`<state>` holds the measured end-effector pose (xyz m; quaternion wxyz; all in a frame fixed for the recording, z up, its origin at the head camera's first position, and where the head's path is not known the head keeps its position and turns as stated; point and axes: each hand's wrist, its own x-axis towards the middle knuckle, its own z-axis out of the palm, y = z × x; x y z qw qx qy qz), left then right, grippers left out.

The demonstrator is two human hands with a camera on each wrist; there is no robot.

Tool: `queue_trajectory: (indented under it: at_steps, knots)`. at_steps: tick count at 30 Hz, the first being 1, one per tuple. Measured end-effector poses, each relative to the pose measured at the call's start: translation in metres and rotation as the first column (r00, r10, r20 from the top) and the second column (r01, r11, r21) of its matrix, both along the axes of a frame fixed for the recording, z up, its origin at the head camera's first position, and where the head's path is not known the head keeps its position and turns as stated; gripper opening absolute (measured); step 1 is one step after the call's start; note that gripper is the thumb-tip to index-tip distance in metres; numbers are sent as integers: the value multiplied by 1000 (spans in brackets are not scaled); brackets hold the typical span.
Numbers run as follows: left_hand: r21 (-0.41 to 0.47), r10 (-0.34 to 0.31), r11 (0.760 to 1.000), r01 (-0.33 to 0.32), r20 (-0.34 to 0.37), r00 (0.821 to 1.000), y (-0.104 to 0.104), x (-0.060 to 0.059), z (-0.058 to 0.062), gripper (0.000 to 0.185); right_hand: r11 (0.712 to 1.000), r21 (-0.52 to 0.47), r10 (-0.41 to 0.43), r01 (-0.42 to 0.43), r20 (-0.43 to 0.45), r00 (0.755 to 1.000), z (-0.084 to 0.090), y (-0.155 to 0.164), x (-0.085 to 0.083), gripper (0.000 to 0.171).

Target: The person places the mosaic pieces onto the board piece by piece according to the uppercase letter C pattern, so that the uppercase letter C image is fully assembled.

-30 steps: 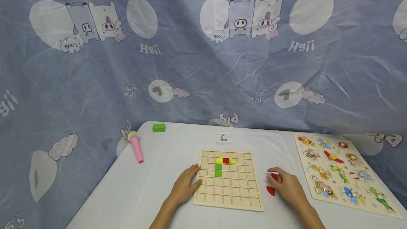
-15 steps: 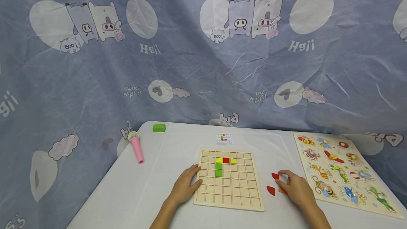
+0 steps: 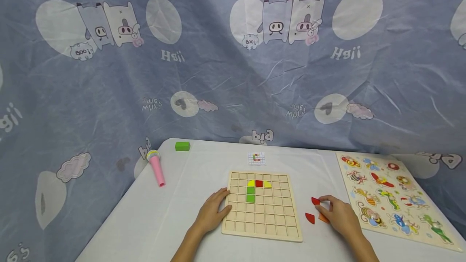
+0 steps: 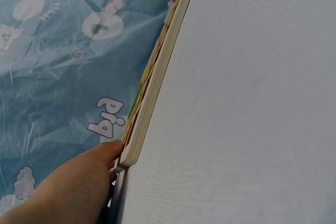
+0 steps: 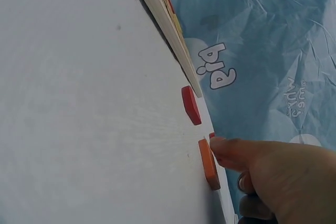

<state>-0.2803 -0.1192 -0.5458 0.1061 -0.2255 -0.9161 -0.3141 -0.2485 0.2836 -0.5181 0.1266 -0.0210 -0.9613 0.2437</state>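
My left hand (image 3: 212,212) rests with relaxed fingers on the left edge of the square wooden grid board (image 3: 261,205), which lies between my hands on the white surface (image 3: 164,213). My right hand (image 3: 338,214) curls its fingertips onto a flat orange wooden piece (image 5: 208,163). Two red wooden pieces lie just left of it: one by my fingertips (image 3: 315,201), one nearer me (image 3: 309,218).
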Motion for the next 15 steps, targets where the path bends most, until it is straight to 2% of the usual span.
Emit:
queue_trajectory:
  at_steps: [7,15]
  knots:
    - [-3,4,1000,-4,-4,1000,-2,-1,-2,51,997,-41,60,-64,-93,994,13,-27,-5,31]
    - [-10,-3,1000,3,3,1000,-2,-1,0,52,979,-85,172,-186,-144,974,28,-92,-8,27]
